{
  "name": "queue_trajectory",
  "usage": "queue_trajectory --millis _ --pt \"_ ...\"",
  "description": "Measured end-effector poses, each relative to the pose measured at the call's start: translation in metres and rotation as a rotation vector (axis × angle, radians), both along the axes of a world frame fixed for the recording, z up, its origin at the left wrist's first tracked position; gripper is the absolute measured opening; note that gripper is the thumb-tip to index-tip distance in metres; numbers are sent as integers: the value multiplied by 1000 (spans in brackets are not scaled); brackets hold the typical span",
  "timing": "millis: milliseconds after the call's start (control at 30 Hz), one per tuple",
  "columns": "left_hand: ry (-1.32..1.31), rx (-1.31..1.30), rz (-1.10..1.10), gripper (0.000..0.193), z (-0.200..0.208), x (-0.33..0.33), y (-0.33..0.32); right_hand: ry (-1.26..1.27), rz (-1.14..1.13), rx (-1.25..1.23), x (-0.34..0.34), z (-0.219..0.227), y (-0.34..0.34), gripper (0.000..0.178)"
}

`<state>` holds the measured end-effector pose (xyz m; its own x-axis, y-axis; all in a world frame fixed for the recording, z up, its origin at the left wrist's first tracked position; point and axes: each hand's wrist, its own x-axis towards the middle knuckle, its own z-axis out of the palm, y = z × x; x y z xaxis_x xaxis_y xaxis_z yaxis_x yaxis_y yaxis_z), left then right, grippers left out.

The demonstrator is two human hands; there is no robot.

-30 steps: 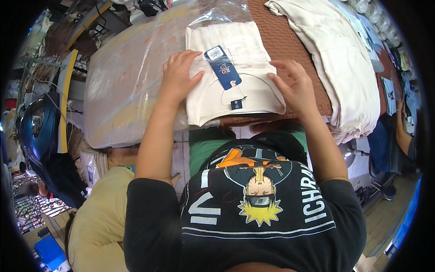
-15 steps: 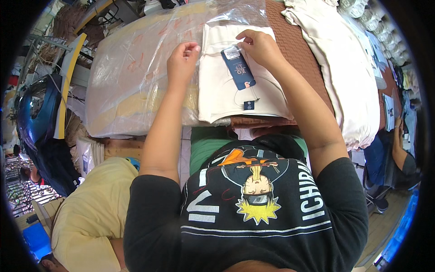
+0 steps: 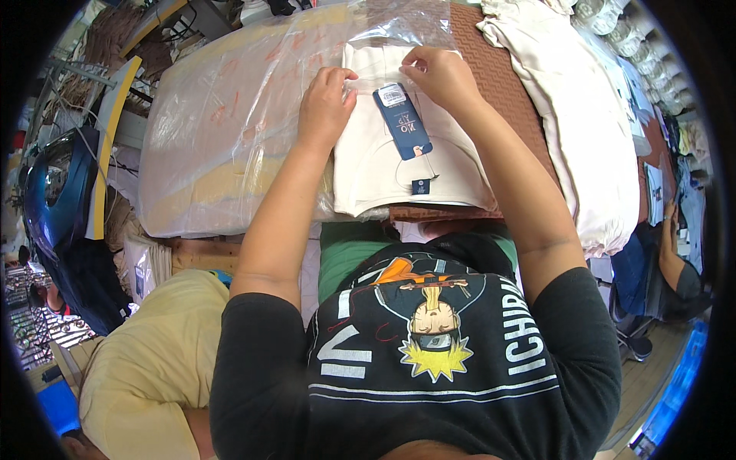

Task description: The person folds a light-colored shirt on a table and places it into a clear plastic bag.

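Observation:
A folded cream garment (image 3: 368, 165) lies in front of me, its neckline toward me. On it rests a dark blue hang tag (image 3: 403, 126) with a white sticker at its top end, tied by a thin string to the collar. A small dark blue neck label (image 3: 420, 186) shows inside the collar. My left hand (image 3: 327, 106) is over the garment's left edge, fingers curved and apart from the thumb, nothing visible in it. Just right of the tag's top, my right hand (image 3: 443, 79) is closed with its fingertips together; what they hold, if anything, cannot be made out.
Clear plastic (image 3: 230, 130) covers a bulky stack on the left. Brown textured cloth (image 3: 502, 84) lies under the garment's right side, with a heap of cream garments (image 3: 586, 130) beyond. At lower left sits a person in a yellow shirt (image 3: 153, 360); another person's arm (image 3: 671, 249) shows far right.
My left hand has moved right, over the garment's edge, and its fingers have opened. My right hand has stayed near the tag's top, its fingertips drawing closer together.

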<state>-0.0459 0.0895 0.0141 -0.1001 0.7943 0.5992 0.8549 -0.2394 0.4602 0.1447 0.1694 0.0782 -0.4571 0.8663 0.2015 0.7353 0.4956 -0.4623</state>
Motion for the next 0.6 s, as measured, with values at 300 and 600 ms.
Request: queue_trajectory --millis 300,600 --pt "-356 -123 -78 34 -3 -2 3 -120 456 642 -38 -29 15 20" --pt "-276 -156 25 38 -6 -1 13 60 568 562 -46 -18 12 9"
